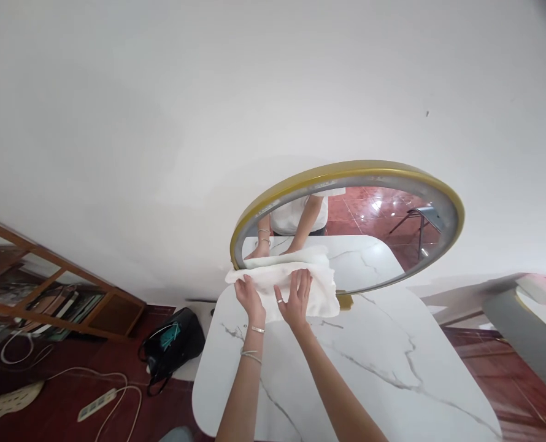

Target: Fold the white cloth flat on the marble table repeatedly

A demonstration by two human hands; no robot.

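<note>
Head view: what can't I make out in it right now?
All in the head view:
Mirror: lower-left rim hidden behind the white cloth.
Gold stand: partly covered by the cloth; full shape unclear.
Tabletop: part hidden under cloth, left hand and right hand.
Wooden cabinet: cut off by the left edge.
Power strip: socket details too small.

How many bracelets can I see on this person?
2: a silver bracelet nearest the left hand, and another bracelet farther up that forearm. The mirror only reflects them; any beyond the frame's edge would be hidden.
</note>
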